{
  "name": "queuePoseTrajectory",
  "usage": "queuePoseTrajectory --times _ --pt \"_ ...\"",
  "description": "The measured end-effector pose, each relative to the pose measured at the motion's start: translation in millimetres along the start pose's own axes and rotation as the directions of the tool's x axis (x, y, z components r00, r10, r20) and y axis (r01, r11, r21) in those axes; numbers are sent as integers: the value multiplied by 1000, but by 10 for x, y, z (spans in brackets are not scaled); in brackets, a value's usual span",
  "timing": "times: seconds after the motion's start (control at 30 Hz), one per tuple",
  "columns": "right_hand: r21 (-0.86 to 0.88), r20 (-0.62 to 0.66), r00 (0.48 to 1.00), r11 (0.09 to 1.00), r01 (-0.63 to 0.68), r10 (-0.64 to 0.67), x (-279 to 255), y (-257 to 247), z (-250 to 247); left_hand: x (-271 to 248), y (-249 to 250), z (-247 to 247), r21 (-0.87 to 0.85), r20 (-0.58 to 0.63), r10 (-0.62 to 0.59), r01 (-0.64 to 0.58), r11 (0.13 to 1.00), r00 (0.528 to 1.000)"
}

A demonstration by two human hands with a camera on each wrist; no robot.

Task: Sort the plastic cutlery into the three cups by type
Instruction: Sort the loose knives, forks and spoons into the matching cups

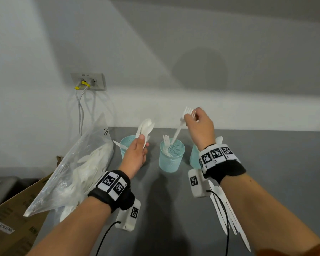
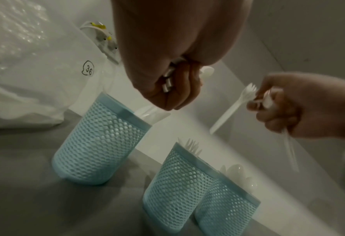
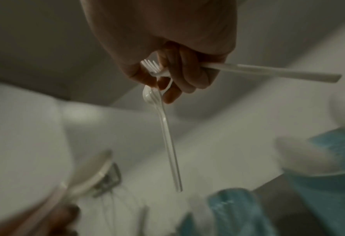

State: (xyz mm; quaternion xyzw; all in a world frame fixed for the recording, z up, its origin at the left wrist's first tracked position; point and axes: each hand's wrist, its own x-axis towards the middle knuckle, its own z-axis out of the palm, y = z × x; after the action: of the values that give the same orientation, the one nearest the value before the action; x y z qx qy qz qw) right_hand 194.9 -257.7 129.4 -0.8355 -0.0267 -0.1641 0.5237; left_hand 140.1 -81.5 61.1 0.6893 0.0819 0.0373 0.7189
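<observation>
Three pale blue mesh cups stand in a row. The left cup (image 1: 127, 147) (image 2: 99, 143) holds knives, the middle cup (image 1: 172, 157) (image 2: 177, 183) forks, and the right cup (image 1: 194, 157) (image 2: 228, 212) spoons. My left hand (image 1: 142, 145) (image 2: 173, 92) grips a bunch of white spoons (image 1: 145, 127) upright over the left cup. My right hand (image 1: 192, 117) (image 3: 167, 79) holds a white fork (image 1: 180, 126) (image 3: 268, 72) (image 2: 234, 108) by its head, handle tip slanting toward the middle cup. It also pinches a clear plastic utensil (image 3: 165, 127) that hangs down; its type is unclear.
A clear plastic bag (image 1: 78, 170) of white cutlery leans at the left beside a cardboard box (image 1: 11, 218). Several white knives (image 1: 227, 215) lie on the grey table (image 1: 164, 200) under my right forearm. A wall socket (image 1: 89, 81) with cables is behind.
</observation>
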Motion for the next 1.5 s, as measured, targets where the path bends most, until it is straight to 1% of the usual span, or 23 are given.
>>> queuePoseTrajectory --times 0.1,0.17,0.2,0.27,0.37,0.4,0.43,0.53,0.57,0.6,0.7,0.87,0.93,1.03,1.07,1.1,1.17,1.2,1.23,1.33,1.4,1.43,1.5 --pt "-286 153 985 958 -29 76 -93 299 38 -16 10 54 -27 0 -11 11 1000 1000" --pt "-338 225 965 940 -55 137 -154 454 88 -22 23 89 -46 15 -39 40 998 999" --pt "-322 244 956 944 -76 161 -167 504 124 -25 31 100 -40 27 -48 49 998 998" --pt "-224 250 955 969 -104 160 -157 522 190 -31 40 102 -5 49 -53 54 999 997" --pt "-5 188 978 995 -96 95 -73 369 219 -30 22 86 19 65 -55 53 998 996" --pt "41 163 984 996 -81 73 -21 326 212 -33 19 84 25 72 -46 45 999 996" --pt "56 138 990 998 -43 35 21 278 202 -31 16 82 32 77 -36 34 999 996" --pt "24 54 994 996 91 -92 98 182 199 -16 -2 73 32 86 -16 13 999 996" --pt "39 41 993 993 110 -112 102 178 211 -14 -5 72 29 90 -13 10 1000 996" --pt "64 41 994 993 99 -102 95 188 230 -12 -9 74 31 99 -11 8 999 995" --pt "92 69 997 996 17 -23 46 334 300 -37 -3 93 54 117 -2 -4 999 993" --pt "-54 157 976 988 -145 152 -62 598 331 -83 13 118 147 130 80 -99 984 988" --pt "-92 177 971 985 -145 159 -94 617 306 -79 6 122 158 125 93 -112 981 988" --pt "-183 170 978 979 -88 120 -159 511 248 -54 0 154 168 123 121 -141 976 985" --pt "-146 183 976 985 -89 115 -186 463 238 -48 5 180 154 122 115 -133 979 986" --pt "-50 215 969 992 -115 123 -225 393 210 -47 15 210 130 120 96 -112 985 988" --pt "150 340 926 963 -223 161 -303 259 145 -54 50 283 46 123 37 -43 998 992" --pt "191 412 896 946 -260 164 -343 198 107 -54 63 321 10 132 12 -14 1000 991" --pt "189 459 876 947 -260 149 -370 151 70 -48 66 361 0 145 -5 5 1000 989" --pt "220 490 866 948 -231 98 -381 136 -17 -14 42 505 28 182 -50 45 999 982" --pt "227 480 873 948 -225 93 -343 189 -46 0 37 631 54 212 -76 66 996 974" --pt "202 474 876 957 -211 93 -323 210 -69 3 38 699 50 230 -77 68 996 970" --pt "147 447 890 974 -172 89 -271 257 -139 17 30 835 60 276 -51 36 998 960"
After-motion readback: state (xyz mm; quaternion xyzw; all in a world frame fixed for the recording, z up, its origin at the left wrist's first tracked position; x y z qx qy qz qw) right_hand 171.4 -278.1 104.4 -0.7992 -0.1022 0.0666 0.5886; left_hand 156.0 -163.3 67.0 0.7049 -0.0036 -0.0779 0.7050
